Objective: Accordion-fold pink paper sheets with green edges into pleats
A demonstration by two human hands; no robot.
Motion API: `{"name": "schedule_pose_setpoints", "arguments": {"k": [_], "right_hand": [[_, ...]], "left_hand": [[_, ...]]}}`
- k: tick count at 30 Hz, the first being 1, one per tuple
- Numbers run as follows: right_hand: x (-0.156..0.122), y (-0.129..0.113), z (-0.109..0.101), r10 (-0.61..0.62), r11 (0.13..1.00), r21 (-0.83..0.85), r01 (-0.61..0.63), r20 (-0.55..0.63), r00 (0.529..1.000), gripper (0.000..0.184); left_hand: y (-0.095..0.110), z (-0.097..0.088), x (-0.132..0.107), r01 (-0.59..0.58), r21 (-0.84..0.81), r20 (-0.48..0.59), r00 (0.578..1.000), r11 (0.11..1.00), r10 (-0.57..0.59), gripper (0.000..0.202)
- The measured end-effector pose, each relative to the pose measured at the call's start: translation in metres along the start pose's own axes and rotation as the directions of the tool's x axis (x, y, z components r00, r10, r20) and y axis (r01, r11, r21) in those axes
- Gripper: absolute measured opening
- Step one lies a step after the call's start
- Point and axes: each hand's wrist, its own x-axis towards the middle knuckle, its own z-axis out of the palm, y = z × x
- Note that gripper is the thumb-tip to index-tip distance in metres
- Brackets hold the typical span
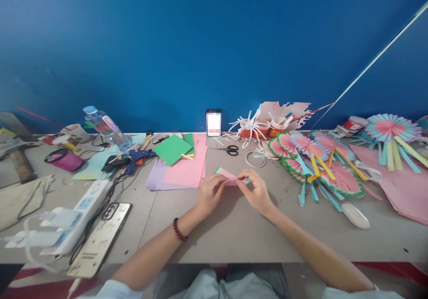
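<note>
The left arm (pixel 155 253) and the right arm (pixel 309 244) reach forward and slant in toward each other. The left hand (pixel 211 193) and the right hand (pixel 257 192) are close together, each curled in a small pinch.

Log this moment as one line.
left hand: pinching pink-and-green paper | right hand: pinching same paper | beyond hands: scissors, on table
</note>
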Motion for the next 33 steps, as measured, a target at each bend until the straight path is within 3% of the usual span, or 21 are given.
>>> {"name": "schedule_pose_setpoints", "arguments": {"k": [5,10,15,33], "right_hand": [[0.001,0.0,-0.002,0.035,0.999,0.02,-0.036,0.052,0.998,0.018],[0.002,0.005,-0.002,-0.037,0.998,0.057,0.032,0.098,0.994,0.011],[0.002,0.006,-0.002,-0.093,0.995,0.039,0.091,0.081,0.992,0.011],[0.001,0.008,0.001,-0.121,0.992,-0.006,0.122,0.081,0.989,0.012]], "left_hand": [[-0.004,0.002,-0.003,-0.071,0.053,0.029,0.997,0.996,0.069,0.015],[-0.011,0.005,-0.007,-0.163,0.098,0.036,0.986,0.982,0.16,0.014],[-0.015,0.007,-0.007,-0.142,0.108,0.045,0.989,0.984,0.138,0.015],[-0.014,0.001,-0.003,-0.195,0.166,0.082,0.98,0.967,0.183,0.013]]}}
